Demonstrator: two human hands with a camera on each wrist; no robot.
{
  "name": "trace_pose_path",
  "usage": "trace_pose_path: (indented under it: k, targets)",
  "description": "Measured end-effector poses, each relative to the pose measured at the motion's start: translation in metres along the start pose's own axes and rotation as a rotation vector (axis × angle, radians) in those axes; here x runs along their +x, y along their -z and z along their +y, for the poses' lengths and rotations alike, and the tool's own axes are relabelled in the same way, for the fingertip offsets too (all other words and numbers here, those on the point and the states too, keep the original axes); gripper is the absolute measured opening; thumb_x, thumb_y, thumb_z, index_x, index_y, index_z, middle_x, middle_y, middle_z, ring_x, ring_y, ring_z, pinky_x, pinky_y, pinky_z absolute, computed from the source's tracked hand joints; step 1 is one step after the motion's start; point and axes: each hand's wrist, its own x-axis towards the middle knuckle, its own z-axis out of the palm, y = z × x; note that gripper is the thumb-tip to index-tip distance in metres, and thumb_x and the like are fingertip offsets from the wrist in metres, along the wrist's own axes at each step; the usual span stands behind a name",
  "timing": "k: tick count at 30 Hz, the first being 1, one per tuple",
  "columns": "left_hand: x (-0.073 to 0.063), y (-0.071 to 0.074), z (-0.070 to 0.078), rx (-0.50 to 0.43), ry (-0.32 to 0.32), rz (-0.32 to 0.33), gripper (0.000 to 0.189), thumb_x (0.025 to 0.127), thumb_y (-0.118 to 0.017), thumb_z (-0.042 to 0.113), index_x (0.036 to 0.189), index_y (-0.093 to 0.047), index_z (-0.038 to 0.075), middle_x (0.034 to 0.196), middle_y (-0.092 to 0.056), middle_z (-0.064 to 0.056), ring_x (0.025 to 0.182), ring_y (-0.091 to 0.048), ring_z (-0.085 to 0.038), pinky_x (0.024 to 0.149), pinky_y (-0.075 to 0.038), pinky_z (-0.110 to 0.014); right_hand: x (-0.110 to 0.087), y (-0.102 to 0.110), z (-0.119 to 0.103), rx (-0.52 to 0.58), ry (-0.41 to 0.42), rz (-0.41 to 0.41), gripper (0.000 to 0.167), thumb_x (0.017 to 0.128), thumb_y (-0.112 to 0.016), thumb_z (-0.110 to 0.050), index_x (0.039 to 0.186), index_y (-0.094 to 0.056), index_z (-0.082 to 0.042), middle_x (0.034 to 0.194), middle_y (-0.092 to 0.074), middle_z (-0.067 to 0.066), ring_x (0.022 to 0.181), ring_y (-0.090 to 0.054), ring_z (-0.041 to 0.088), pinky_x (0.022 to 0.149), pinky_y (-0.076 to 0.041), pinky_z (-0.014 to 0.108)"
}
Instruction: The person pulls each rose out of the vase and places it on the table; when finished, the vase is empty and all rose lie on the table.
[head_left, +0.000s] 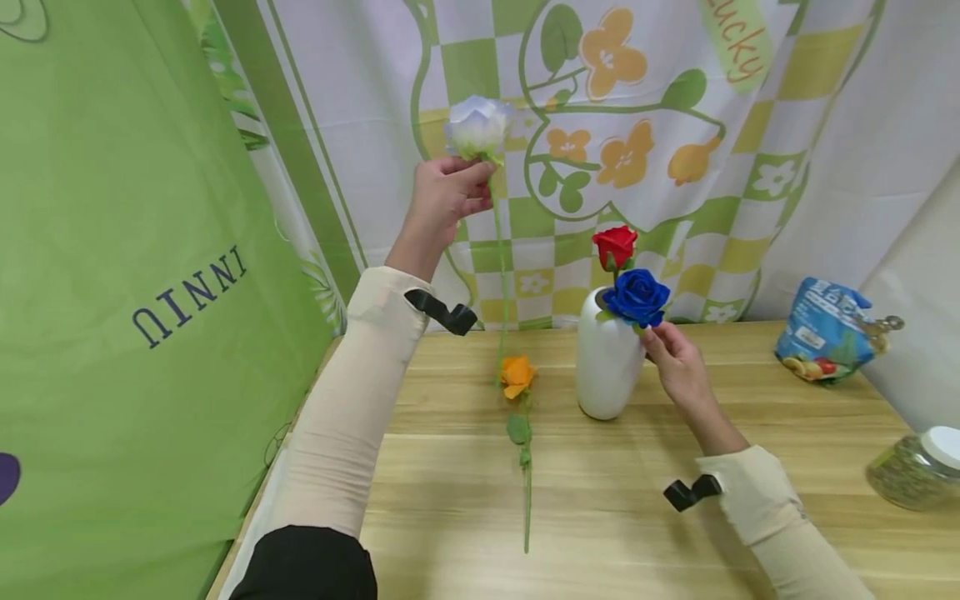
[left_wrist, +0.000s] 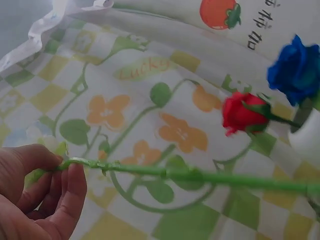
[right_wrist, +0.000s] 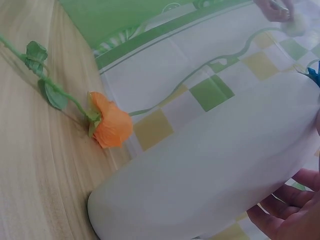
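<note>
High over the table in the head view, my left hand [head_left: 453, 196] pinches a white artificial flower [head_left: 478, 127] just under its bloom. Its long green stem [left_wrist: 230, 178] hangs down, crossing the left wrist view. A white vase [head_left: 609, 367] stands upright on the table, holding a red rose [head_left: 615, 247] and a blue rose [head_left: 637, 297] that leans over the rim. Thumb and fingers of my right hand [head_left: 681, 375] pinch the underside of the blue rose, beside the vase; in the right wrist view that contact is mostly cut off.
An orange rose [head_left: 517, 377] lies on the wooden table [head_left: 450, 467], left of the vase. At the right are a blue snack bag [head_left: 821, 329] and a lidded jar [head_left: 917, 471]. A patterned curtain [head_left: 360, 125] hangs behind, with green cloth [head_left: 112, 208] on the left.
</note>
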Motion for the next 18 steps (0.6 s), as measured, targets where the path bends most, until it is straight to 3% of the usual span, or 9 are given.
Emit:
trace_pose_path:
  k: [9, 18]
  targets:
    - [0.000, 0.030, -0.047, 0.028, 0.121, 0.026, 0.013, 0.089, -0.070, 0.000, 0.079, -0.063, 0.004, 0.063, -0.063, -0.003, 0.054, -0.060, -0.012, 0.054, -0.060, -0.023, -0.001, -0.001, 0.000, 0.033, 0.007, 0.005, 0.021, 0.105, -0.051, -0.021, 0.099, -0.061, -0.039, 0.092, -0.065, -0.029, 0.091, -0.061, -0.013, 0.081, -0.052, 0.003]
    - [-0.016, 0.047, -0.105, 0.045, 0.246, 0.017, 0.016, 0.090, -0.071, 0.003, 0.076, -0.062, 0.005, 0.065, -0.064, -0.003, 0.054, -0.061, -0.012, 0.056, -0.062, -0.024, -0.001, -0.003, 0.002, 0.043, 0.011, 0.020, 0.022, 0.105, -0.052, -0.020, 0.103, -0.062, -0.039, 0.095, -0.066, -0.029, 0.092, -0.062, -0.011, 0.081, -0.052, 0.004]
